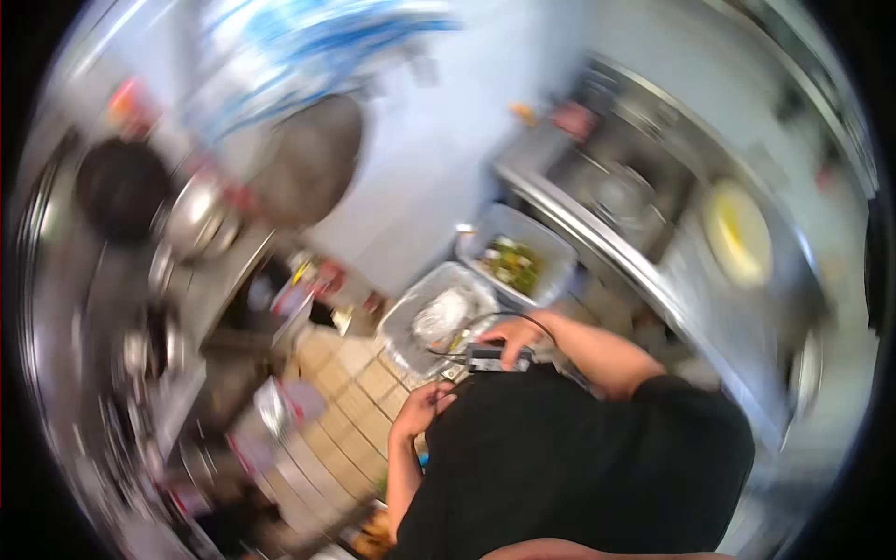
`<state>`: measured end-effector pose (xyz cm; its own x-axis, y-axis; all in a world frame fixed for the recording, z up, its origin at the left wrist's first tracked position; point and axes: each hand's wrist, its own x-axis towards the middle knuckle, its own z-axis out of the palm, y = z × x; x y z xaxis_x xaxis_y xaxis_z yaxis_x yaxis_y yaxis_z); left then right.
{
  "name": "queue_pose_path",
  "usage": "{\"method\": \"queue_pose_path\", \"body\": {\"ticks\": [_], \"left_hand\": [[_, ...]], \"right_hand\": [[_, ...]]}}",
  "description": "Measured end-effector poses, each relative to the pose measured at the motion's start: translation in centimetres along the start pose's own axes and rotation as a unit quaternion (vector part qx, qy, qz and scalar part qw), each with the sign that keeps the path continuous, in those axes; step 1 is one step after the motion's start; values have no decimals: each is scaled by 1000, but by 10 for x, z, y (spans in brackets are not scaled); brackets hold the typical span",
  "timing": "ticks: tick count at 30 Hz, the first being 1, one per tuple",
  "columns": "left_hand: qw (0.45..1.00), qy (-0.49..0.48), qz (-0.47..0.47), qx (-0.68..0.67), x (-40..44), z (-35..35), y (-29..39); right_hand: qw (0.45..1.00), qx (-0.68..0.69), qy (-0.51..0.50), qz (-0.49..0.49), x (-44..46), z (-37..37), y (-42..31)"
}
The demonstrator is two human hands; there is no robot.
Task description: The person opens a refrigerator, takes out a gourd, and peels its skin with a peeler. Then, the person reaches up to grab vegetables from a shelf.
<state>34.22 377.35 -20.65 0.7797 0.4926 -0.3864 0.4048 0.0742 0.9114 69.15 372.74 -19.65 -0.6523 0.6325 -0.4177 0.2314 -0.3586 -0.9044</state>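
My right hand (516, 336) is closed around a small black box (485, 359) with pale markings, just in front of the black shirt. A thin black cable (534, 322) loops up from near the box. My left hand (422, 411) is at the shirt's edge with its fingers curled in; what they hold, if anything, is too small to tell. Beyond the hands stands a grey bin (397, 322) with a pale, clear plastic bundle (442, 315) in it. Beside it, a second grey bin (560, 247) contains green and yellow scraps (511, 263).
On the right runs a metal sink counter (686, 289) with a bowl (623, 199) and a yellowish round basin (737, 233). Pans, such as a dark one (123, 189), line the left side. Below lies a tan tiled floor (341, 411). Much of the view is blurred.
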Motion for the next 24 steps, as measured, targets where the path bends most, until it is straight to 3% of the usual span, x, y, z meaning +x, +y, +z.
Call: {"method": "queue_pose_path", "body": {"ticks": [4, 5, 7, 9, 11, 12, 19, 22, 24], "left_hand": [[989, 37, -17, 141, 5, -28, 19], [985, 27, -25, 170, 3, -24, 58], [965, 26, 63, 253, 5, -19, 87], [965, 20, 73, 251, 7, -25, 94], [919, 34, 215, 328, 11, -27, 100], [915, 20, 205, 347, 16, -30, 98], [892, 31, 267, 364, 58, -15, 92], [906, -31, 261, 333, 68, -11, 87], [925, -95, 202, 306, 88, -8, 74]], "right_hand": [[993, 15, 104, -56, -13, 14, -10], [991, 5, 115, -69, -14, 16, -17], [981, -1, 178, -79, -12, 25, -12], [970, 91, 200, -99, -1, 39, -16], [958, 124, 231, -119, -3, 51, -13], [957, 114, 232, -127, -5, 56, -8], [914, 194, 347, -85, -56, 99, 14], [880, 263, 365, -150, -66, 119, 19], [870, 286, 370, -159, -80, 131, 16]]}}
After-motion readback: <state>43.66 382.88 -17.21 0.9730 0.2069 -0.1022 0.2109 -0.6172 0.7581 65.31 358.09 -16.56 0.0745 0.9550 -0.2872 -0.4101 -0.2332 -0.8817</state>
